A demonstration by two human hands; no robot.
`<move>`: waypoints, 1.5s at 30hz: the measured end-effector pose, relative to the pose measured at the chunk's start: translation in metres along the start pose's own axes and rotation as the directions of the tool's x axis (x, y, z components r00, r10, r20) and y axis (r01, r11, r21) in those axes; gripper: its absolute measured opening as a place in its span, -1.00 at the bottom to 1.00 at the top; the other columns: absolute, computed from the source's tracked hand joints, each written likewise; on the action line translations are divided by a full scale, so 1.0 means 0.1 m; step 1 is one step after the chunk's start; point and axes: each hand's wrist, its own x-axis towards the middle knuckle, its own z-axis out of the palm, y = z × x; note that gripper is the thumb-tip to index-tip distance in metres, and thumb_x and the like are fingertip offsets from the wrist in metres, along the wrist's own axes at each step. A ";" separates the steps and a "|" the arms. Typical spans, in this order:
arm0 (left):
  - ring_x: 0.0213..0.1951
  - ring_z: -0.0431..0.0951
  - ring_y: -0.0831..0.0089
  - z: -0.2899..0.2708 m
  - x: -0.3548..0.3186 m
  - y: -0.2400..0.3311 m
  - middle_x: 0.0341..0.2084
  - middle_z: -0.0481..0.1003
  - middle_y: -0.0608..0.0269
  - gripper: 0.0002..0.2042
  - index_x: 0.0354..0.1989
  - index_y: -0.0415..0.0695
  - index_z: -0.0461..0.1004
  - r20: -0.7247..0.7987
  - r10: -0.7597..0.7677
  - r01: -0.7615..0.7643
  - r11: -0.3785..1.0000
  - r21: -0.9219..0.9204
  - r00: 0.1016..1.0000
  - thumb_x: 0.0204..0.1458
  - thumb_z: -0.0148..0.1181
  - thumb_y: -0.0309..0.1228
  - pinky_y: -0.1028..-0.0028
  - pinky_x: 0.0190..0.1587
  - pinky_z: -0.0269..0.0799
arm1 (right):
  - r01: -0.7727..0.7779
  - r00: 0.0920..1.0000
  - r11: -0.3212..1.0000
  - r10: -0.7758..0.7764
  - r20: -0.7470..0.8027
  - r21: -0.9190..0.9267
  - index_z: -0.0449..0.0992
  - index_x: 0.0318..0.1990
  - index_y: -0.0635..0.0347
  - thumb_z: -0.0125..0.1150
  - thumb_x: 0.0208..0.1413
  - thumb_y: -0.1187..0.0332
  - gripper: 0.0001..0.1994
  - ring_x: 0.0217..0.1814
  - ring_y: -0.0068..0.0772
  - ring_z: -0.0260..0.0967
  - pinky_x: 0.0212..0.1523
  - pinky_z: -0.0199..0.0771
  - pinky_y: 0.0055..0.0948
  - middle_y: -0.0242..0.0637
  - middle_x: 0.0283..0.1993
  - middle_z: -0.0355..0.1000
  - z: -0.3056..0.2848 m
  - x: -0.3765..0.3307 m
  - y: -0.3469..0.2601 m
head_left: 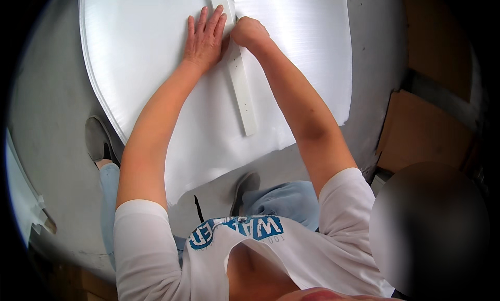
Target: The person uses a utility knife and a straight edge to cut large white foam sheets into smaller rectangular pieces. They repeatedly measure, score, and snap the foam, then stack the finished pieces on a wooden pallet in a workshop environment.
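A broad stack of shiny white sheets (297,61), foam-like in look, lies beneath both my hands. Along its middle runs a long, narrow white strip (241,92), straight-edged like a ruler or batten and marked with a few small dark dots. My left hand (204,40) presses flat with fingers spread, just left of the strip; its thumb is partly hidden at the strip's edge. Against the strip's right side, my right hand (250,33) is closed in a fist. Whatever it may hold is hidden, though a small dark bit shows by its knuckles.
Grey floor (57,145) surrounds the sheets, with my shoes (99,139) near their lower edge. Brown cardboard (424,132) stands at the right. More white sheet material (21,191) is at the far left. A blurred dark round shape (429,228) covers the lower right.
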 end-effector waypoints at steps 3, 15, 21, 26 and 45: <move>0.39 -0.03 0.22 -0.02 0.09 -0.04 0.39 -0.03 0.54 -0.46 0.33 0.11 0.12 -0.028 0.106 -0.105 0.994 0.028 0.994 0.16 0.04 -0.25 -0.10 0.34 -0.11 | 0.029 1.000 0.999 -0.029 -0.001 -0.043 0.59 -0.10 0.08 0.18 0.01 0.22 -0.70 0.04 -0.20 0.47 -0.02 0.48 -0.32 -0.23 -0.04 0.52 0.04 0.10 0.01; 0.42 -0.25 0.03 -0.14 0.30 -0.57 0.41 -0.13 0.15 -0.57 0.24 0.08 0.31 0.170 0.025 -0.019 0.999 -0.039 0.985 0.17 -0.14 -0.24 -0.22 0.35 -0.37 | 0.076 0.995 0.968 -0.060 0.075 -0.238 0.51 -0.08 0.17 -0.02 -0.02 0.42 -0.67 -0.10 -0.13 0.49 -0.15 0.51 -0.26 -0.14 -0.12 0.53 0.48 -0.12 -0.10; 0.42 -0.25 0.04 -0.14 0.18 -0.59 0.41 -0.12 0.15 -0.58 0.21 0.07 0.33 0.041 0.026 -0.025 1.000 -0.010 0.999 0.18 -0.14 -0.23 -0.20 0.35 -0.35 | 0.172 0.985 0.959 -0.170 0.029 -0.227 0.55 -0.23 0.28 -0.03 -0.02 0.42 -0.74 -0.18 0.02 0.51 -0.19 0.52 -0.17 -0.01 -0.21 0.52 0.66 -0.34 0.09; 0.42 -0.21 0.04 -0.08 0.19 -0.60 0.41 -0.12 0.19 -0.58 0.23 0.08 0.31 0.136 -0.007 0.000 0.999 0.048 0.991 0.20 -0.16 -0.23 -0.20 0.35 -0.32 | 0.168 0.983 0.958 -0.144 0.114 -0.232 0.53 -0.09 0.22 -0.04 0.04 0.39 -0.69 -0.06 0.03 0.47 -0.11 0.52 -0.16 -0.06 -0.12 0.52 1.09 -0.49 0.44; 0.36 0.03 0.09 0.33 -0.91 -0.45 0.27 0.23 0.32 -0.62 0.14 -0.03 0.39 0.059 0.341 -0.346 0.924 0.162 0.938 0.15 -0.04 -0.27 -0.17 0.31 -0.06 | 0.134 0.984 0.988 -0.124 0.132 -0.074 0.53 -0.20 0.29 0.00 -0.01 0.43 -0.75 -0.17 0.03 0.51 -0.23 0.53 -0.10 -0.03 -0.20 0.53 2.11 -1.55 0.93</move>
